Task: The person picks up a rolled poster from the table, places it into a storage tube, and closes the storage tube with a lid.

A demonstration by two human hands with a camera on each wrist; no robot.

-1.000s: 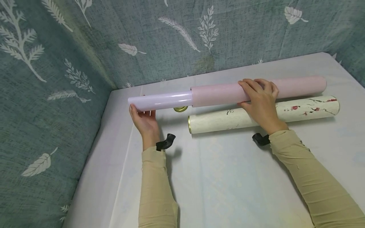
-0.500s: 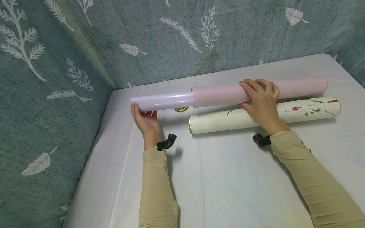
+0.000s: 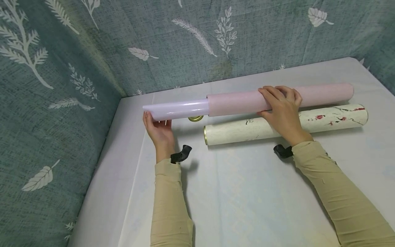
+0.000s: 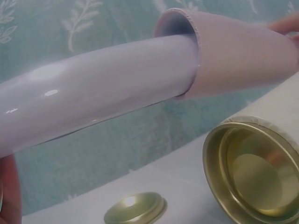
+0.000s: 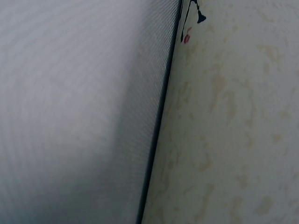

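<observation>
In the head view my left hand (image 3: 162, 135) holds the outer end of a glossy pale-lilac rolled sheet (image 3: 179, 109), thumb in front and the other fingers underneath. The roll's right end sits inside the open mouth of a pink cardboard tube (image 3: 234, 103), and the left wrist view shows a gap above it within the rim. My right hand (image 3: 282, 113) grips the pink tube around its middle, fingers over the top and thumb on the near side. A round gold lid (image 4: 135, 208) lies on the table below the roll, partly hidden by it in the head view.
A cream tube (image 3: 256, 130) with red blossoms and a gold end cap (image 4: 254, 172) lies in front of the pink one, under my right hand. The white-covered table (image 3: 247, 192) meets a green leaf-patterned curtain (image 3: 172, 68) at the back and left.
My left hand has moved slightly right with the rolled sheet, so a little less of it sticks out of the pink tube. My right hand keeps its grip in place.
</observation>
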